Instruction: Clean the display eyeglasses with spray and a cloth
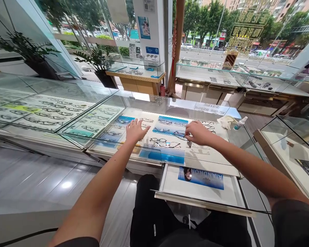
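My left hand (136,131) hovers over the glass counter with its fingers spread, holding nothing. Near it, several eyeglasses lie on blue and white sheets inside the display case (134,157). My right hand (199,133) is closed in a pinch at the right, its fingertips on a pair of dark-framed eyeglasses (179,134). The fingers hide part of that frame. Between and in front of my hands lie a round-lensed pair of eyeglasses (158,140) and another thin-framed pair (172,145).
An open drawer (167,181) with a blue printed card (201,178) juts out before my lap. At the counter's right end are a spray bottle (240,123) and a pale cloth (226,121). Another glass case (273,137) stands at the right, and eyeglass displays extend left.
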### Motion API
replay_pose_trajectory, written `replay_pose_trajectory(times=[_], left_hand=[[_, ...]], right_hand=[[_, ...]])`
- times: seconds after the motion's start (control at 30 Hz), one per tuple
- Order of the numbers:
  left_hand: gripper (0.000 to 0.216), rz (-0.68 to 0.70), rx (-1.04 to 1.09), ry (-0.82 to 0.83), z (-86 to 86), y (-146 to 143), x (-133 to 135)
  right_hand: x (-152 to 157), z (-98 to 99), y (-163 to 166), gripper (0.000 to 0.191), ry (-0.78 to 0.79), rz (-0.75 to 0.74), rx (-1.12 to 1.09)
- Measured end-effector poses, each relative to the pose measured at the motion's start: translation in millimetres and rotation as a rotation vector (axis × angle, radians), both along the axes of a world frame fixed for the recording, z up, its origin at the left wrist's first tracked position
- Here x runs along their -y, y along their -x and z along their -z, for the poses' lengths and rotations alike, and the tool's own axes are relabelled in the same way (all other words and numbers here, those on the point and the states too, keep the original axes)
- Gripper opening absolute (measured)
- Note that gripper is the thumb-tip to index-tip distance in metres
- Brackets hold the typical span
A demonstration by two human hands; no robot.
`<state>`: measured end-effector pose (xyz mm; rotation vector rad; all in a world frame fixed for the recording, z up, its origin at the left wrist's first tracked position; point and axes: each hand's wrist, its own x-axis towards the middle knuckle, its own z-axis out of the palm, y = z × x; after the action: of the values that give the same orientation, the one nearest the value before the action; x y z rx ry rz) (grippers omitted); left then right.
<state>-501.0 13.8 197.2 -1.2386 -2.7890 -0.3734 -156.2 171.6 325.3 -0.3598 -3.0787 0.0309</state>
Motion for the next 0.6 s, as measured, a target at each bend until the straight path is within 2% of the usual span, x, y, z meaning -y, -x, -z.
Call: replay_pose_trajectory(times=[0.13, 0.27, 0.4, 0.6], left_hand=[[0.086, -0.003, 0.001, 0.003, -1.7, -0.9, 0.9], [0.083, 0.002, -0.008, -0.010, -3.5, -2.9, 2.0], [0.082, 0.001, 0.001, -0.017, -4.8, -4.1, 2.7], [0.082, 0.000, 0.007, -0.017, -5.2, -4.2, 1.7]], right_hand=[[-30.9, 23.4, 46.5, 0.027, -0.100, 0.018, -0.013], [-52.2, 36.8, 69.4, 0.030, -0.212, 0.044, -0.074], [-50.0, 54.7, 72.8, 0.030, -0.268, 0.006, -0.078], [-34.2, 77.9, 58.9, 0.031, -0.263, -0.023, -0.068]])
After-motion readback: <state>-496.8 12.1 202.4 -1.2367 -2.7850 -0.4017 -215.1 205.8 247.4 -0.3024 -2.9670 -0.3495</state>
